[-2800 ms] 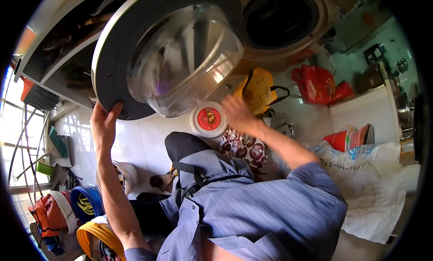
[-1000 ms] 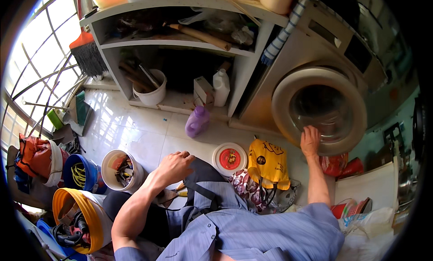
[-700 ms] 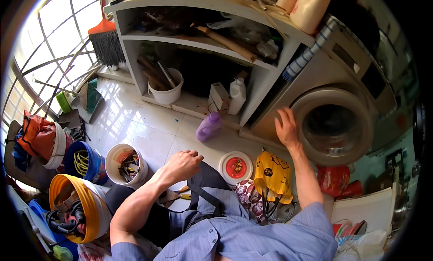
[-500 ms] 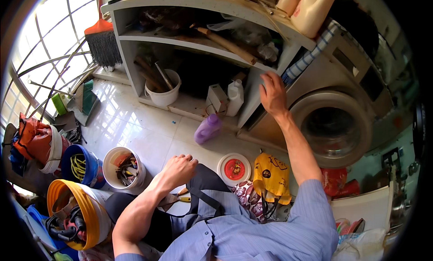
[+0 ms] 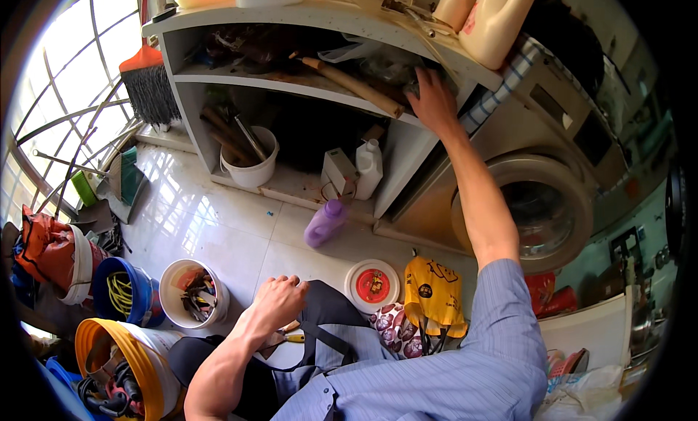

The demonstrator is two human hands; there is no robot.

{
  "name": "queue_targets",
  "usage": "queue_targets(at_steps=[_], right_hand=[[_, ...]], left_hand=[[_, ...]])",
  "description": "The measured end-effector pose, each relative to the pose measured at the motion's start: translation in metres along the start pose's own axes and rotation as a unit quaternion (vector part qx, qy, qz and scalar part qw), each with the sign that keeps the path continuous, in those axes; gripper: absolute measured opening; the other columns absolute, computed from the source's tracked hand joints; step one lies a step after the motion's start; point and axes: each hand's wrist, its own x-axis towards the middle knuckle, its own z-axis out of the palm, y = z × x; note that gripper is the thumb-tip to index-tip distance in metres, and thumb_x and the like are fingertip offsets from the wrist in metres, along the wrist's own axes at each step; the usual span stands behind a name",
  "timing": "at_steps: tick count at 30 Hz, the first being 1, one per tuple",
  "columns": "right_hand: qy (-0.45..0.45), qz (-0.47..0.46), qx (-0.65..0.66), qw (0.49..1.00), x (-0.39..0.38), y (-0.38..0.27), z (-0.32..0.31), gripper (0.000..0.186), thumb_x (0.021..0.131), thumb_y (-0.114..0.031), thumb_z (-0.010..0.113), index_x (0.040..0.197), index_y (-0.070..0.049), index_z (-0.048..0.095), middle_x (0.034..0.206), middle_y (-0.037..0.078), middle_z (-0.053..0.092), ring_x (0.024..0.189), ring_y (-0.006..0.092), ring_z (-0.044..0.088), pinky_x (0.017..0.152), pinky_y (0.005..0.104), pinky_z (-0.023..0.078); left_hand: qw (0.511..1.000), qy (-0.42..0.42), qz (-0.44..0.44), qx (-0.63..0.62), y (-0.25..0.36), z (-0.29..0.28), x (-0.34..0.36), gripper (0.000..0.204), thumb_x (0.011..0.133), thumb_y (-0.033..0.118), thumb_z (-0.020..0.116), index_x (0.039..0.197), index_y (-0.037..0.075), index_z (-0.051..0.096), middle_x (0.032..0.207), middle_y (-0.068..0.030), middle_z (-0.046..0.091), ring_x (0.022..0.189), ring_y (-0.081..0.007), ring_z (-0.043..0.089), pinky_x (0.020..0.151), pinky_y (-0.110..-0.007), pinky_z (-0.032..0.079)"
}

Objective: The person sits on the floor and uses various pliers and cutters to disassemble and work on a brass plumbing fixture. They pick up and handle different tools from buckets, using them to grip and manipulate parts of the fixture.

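My right hand [image 5: 434,105] reaches into the upper shelf of a grey-white cabinet [image 5: 273,83], its fingers spread at a crumpled clear plastic bag [image 5: 392,66]. Whether the fingertips touch the bag I cannot tell. Just left of that hand a wooden rod [image 5: 352,86] lies slantwise across the shelf, one end over the front edge. My left hand [image 5: 278,302] rests by my bent knee, fingers curled in and no object showing in them. Beside its wrist, scraper-like tools with wood and yellow handles [image 5: 293,338] lie partly hidden on a white surface.
A purple bottle [image 5: 325,223] and a round-lidded white tub [image 5: 373,285] stand on the tiles. On the left are a white tool bucket [image 5: 194,294], a blue bucket [image 5: 125,290] and a yellow-rimmed bucket [image 5: 134,366]. A washing machine [image 5: 542,203] adjoins the cabinet; a yellow bag [image 5: 435,294] lies nearer.
My right hand has moved up and forward from the cabinet's right edge into the upper shelf. My left hand stays by the knee. The whole view has shifted slightly.
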Motion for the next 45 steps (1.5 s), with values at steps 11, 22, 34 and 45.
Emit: queue_targets(at_steps=[11,22,34,45], right_hand=[[-0.144,-0.003,-0.025,0.989,0.079,0.018,0.029,0.051,0.089,-0.041,0.071,0.127,-0.007,0.063,0.125,0.02,0.065,0.117,0.0409,0.06,0.099,0.0497,0.047],[0.15,-0.122,0.029,0.981,0.097,0.057,0.053,0.048,0.092,-0.045,0.065,0.113,-0.002,0.065,0.108,0.017,0.068,0.107,0.0356,0.064,0.093,0.0476,0.048],[-0.194,-0.074,-0.131,0.97,0.039,0.027,-0.013,0.048,0.076,-0.024,0.075,0.121,-0.009,0.07,0.113,0.02,0.072,0.107,0.0373,0.067,0.093,0.0484,0.052],[-0.123,0.029,-0.027,0.992,0.068,0.072,0.016,0.022,0.078,-0.007,0.069,0.099,-0.004,0.074,0.1,0.021,0.073,0.098,0.0373,0.07,0.088,0.0463,0.053]], left_hand=[[1.0,0.008,0.002,-0.009,-0.004,0.007,0.001,0.027,0.089,0.021,0.066,0.111,0.006,0.066,0.102,-0.0135,0.07,0.099,-0.0316,0.069,0.084,-0.045,0.055],[0.999,0.006,0.019,-0.04,0.013,0.006,0.005,0.023,0.089,0.018,0.064,0.108,0.006,0.065,0.101,-0.0135,0.069,0.097,-0.0321,0.069,0.082,-0.046,0.054],[0.998,-0.053,0.003,-0.02,0.013,0.014,0.009,0.038,0.084,0.024,0.071,0.116,0.005,0.065,0.105,-0.015,0.069,0.103,-0.0324,0.068,0.088,-0.043,0.055],[0.999,-0.05,0.003,-0.017,0.018,0.011,0.006,0.034,0.085,0.026,0.069,0.112,0.005,0.067,0.104,-0.0154,0.07,0.102,-0.0325,0.069,0.087,-0.043,0.055]])
